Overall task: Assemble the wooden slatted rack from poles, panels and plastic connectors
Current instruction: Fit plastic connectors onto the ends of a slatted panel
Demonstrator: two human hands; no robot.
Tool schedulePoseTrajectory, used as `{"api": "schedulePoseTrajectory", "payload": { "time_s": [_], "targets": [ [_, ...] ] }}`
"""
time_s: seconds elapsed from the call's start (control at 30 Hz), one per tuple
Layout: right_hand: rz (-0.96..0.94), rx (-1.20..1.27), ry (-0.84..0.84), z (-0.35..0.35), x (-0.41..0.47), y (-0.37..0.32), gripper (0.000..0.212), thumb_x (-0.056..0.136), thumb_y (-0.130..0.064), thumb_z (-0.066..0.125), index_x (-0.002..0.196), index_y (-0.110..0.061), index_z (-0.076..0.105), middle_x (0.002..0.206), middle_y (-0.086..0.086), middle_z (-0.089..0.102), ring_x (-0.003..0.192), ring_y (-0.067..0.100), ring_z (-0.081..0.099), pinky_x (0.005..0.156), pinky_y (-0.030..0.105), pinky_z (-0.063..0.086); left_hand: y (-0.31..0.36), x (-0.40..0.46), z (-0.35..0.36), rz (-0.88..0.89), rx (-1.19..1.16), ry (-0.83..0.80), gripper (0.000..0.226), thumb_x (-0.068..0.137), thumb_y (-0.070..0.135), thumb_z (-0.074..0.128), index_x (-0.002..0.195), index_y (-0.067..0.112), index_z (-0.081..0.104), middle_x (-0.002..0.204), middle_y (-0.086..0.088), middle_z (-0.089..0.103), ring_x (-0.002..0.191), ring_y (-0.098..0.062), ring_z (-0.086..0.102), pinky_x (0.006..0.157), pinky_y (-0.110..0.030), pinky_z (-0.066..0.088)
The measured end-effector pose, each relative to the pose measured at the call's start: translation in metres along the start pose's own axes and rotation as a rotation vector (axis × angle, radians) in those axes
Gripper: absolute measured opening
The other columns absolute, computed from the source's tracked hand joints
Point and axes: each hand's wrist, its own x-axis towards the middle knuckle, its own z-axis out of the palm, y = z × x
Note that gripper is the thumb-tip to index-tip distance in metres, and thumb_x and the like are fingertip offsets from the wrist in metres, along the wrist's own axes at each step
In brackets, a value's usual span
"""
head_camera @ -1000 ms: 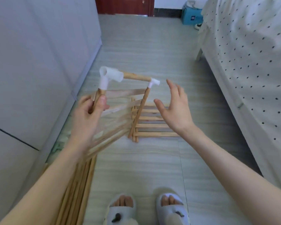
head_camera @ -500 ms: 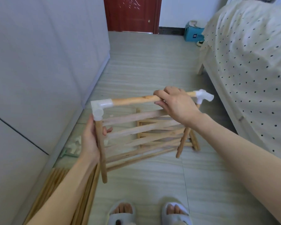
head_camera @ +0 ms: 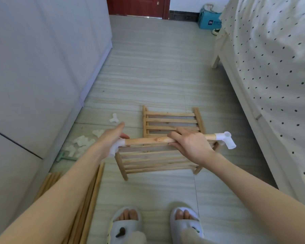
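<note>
I hold a partly built rack above the floor: a slatted panel (head_camera: 157, 159) hanging under a round top pole (head_camera: 144, 140), with a white plastic connector at each end. My left hand (head_camera: 109, 140) holds the left connector (head_camera: 115, 148), thumb over the joint. My right hand (head_camera: 190, 144) grips the top pole, fingers curled over it, a little left of the right connector (head_camera: 225, 139). A second slatted panel (head_camera: 171, 120) lies flat on the floor just beyond.
Several loose white connectors (head_camera: 81, 143) lie on the floor at the left by the wardrobe (head_camera: 42, 67). A bundle of long poles (head_camera: 88, 199) lies beside my left arm. A bed (head_camera: 271, 76) runs along the right. My slippered feet (head_camera: 155, 224) are below.
The frame has swung level and dropped lower in front of me. My right hand took hold of the top pole, and my left hand moved from the side pole up to the left connector.
</note>
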Motion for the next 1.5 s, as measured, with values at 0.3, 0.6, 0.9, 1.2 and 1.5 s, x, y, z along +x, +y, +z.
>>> {"api": "schedulePoseTrajectory", "payload": {
  "time_s": [0.3,0.6,0.9,1.2,1.5],
  "targets": [
    [0.598,-0.06,-0.155,-0.016,-0.011,0.049,0.046,0.096,-0.05,0.028,0.099,-0.021,0.064,0.105,0.005,0.063,0.105,0.026,0.053,0.094,0.04,0.032,-0.004,0.007,0.009,0.094,0.255,0.173,0.031,0.089,0.038,0.049,0.083,0.013,0.067,0.077,-0.007,0.063,0.064,-0.022,0.053,0.054,-0.025,0.039],
    [1.339,0.796,-0.244,-0.01,-0.021,0.092,0.057,0.09,-0.054,0.045,0.106,-0.002,0.06,0.097,0.019,0.064,0.084,0.033,0.065,0.072,0.041,0.056,-0.006,0.012,0.009,0.081,0.447,0.173,0.038,0.085,0.044,0.044,0.083,0.011,0.062,0.074,-0.011,0.059,0.062,-0.024,0.054,0.053,-0.026,0.039],
    [1.301,0.675,-0.172,-0.009,-0.02,0.093,0.062,0.09,-0.056,0.041,0.109,0.0,0.061,0.095,0.018,0.064,0.073,0.029,0.062,0.071,0.039,0.054,0.001,0.004,0.011,0.101,0.438,0.254,0.037,0.088,0.038,0.045,0.077,0.009,0.065,0.061,-0.008,0.057,0.049,-0.022,0.052,0.045,-0.023,0.032],
    [1.229,1.521,0.263,0.039,-0.065,0.079,0.068,0.093,-0.063,0.008,0.13,-0.025,0.051,0.135,-0.002,0.051,0.122,0.013,0.046,0.109,0.046,0.023,-0.002,0.032,0.005,0.063,-0.622,0.014,0.039,0.1,0.037,0.032,0.086,0.011,0.058,0.086,-0.01,0.065,0.066,-0.016,0.062,0.056,-0.026,0.043],
    [1.15,0.888,0.177,0.147,-0.026,0.104,0.03,0.1,-0.026,0.038,0.121,-0.008,0.049,0.101,0.01,0.056,0.091,0.021,0.052,0.085,0.042,0.047,-0.061,0.106,0.036,0.248,0.001,0.181,0.039,0.101,0.044,0.026,0.134,0.026,0.039,0.102,0.0,0.056,0.088,-0.011,0.053,0.078,-0.037,0.045]
  ]
}}
